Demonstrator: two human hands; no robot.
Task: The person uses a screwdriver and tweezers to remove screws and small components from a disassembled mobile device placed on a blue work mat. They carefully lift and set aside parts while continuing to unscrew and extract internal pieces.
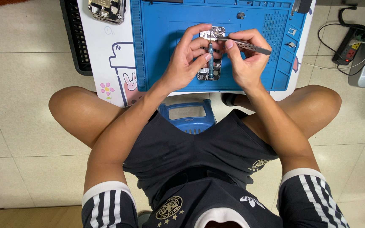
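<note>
While bent over the blue mat (165, 63), left hand (186, 59) clamped on a screwdriver (211, 63) standing upright on the opened phone (212, 52). Right hand (246, 59) at three o'clock, pinching tweezers (246, 45) toward the phone's top. Second phone (106, 9) at eleven o'clock.

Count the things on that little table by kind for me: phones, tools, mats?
Opened phones: 2, one under the hands, one at the table's far corner
Hand tools: 2, a screwdriver in the left hand and tweezers in the right hand
Blue work mats: 1
Total: 5
</note>
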